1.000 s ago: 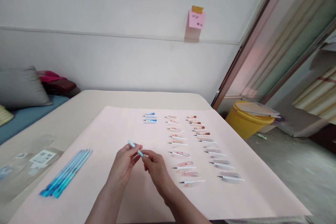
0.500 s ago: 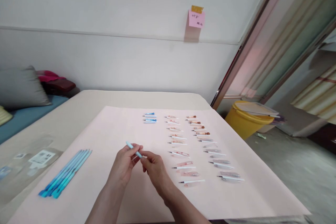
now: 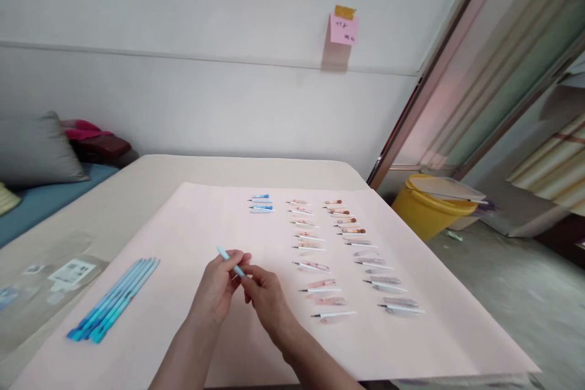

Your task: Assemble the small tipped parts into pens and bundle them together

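Between my two hands is a light blue pen [image 3: 223,254], tilted with one end up to the left. My left hand [image 3: 218,283] grips its middle with fingers curled around the barrel. At the lower right end my right hand [image 3: 267,298] pinches it; my fingers hide that end. To the left lies a bundle of long blue pens [image 3: 116,301] side by side. Ahead, disassembled blue pen parts [image 3: 261,204] lie in a short column. Farther right are columns of pink pen parts [image 3: 315,267] and brown and grey pen parts [image 3: 351,231], with white refills among them.
A pale pink sheet [image 3: 196,213] covers much of the table [image 3: 150,177]. A clear plastic bag with a label [image 3: 72,272] lies at the left. A yellow bin [image 3: 418,210] stands on the floor beyond the right edge. A pink note [image 3: 343,28] hangs on the wall.
Both hands stay nearly in place around the pen, with the right hand shifted very slightly left. The pen's upper end has moved a little left. The laid-out parts look the same.
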`<state>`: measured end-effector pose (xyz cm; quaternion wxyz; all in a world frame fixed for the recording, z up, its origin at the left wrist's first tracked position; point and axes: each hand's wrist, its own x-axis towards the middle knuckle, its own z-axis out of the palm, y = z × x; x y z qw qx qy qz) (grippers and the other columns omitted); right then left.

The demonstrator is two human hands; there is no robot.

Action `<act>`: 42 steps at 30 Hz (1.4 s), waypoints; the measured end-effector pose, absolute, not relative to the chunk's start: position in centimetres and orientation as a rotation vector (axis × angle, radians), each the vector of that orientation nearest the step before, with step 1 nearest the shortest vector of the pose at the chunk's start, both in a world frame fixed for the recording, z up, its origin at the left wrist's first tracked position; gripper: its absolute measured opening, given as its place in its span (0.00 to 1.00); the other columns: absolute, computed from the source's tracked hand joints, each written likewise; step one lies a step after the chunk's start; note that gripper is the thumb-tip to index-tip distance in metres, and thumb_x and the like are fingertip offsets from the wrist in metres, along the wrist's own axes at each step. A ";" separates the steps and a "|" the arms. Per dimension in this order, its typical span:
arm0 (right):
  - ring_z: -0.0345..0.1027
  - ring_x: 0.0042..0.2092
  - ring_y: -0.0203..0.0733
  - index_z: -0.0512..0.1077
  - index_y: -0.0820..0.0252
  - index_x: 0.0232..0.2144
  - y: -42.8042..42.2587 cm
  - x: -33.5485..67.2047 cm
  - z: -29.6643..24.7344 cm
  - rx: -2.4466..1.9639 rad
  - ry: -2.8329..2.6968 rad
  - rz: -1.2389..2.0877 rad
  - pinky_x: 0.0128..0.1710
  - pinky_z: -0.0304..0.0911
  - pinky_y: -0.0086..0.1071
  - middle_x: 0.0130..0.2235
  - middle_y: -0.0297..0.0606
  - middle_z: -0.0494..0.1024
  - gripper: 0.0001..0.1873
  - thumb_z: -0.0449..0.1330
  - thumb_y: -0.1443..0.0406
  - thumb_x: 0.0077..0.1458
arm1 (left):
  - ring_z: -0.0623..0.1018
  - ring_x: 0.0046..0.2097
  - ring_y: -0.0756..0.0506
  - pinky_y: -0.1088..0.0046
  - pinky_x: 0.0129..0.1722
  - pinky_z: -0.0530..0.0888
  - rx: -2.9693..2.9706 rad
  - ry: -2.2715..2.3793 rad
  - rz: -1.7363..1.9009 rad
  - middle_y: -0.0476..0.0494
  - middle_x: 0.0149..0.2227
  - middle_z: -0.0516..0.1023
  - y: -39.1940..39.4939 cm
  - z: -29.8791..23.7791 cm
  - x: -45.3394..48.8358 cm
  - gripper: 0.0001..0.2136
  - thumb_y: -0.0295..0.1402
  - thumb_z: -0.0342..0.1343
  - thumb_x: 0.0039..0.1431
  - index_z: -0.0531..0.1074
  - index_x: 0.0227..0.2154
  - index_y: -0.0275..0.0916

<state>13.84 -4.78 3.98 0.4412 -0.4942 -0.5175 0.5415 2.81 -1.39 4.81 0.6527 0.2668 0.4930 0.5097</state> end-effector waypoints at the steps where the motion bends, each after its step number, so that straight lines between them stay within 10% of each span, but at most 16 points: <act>1: 0.51 0.24 0.31 0.75 0.59 0.34 -4.8 13.8 3.9 -1.224 -1.285 1.347 0.25 0.47 0.26 0.19 0.28 0.60 0.11 0.52 0.65 0.54 | 0.75 0.33 0.45 0.71 0.25 0.71 0.587 1.127 1.167 0.36 0.36 0.76 -1.4 4.8 2.8 0.08 0.32 0.60 0.47 0.69 0.30 0.34; 42: 0.51 0.24 0.31 0.75 0.60 0.33 -4.7 13.8 3.6 -1.191 -1.289 1.363 0.24 0.47 0.26 0.19 0.28 0.60 0.11 0.53 0.65 0.53 | 0.76 0.35 0.46 0.73 0.28 0.71 0.535 1.118 1.187 0.37 0.35 0.77 -1.2 4.8 2.8 0.07 0.30 0.61 0.46 0.71 0.28 0.33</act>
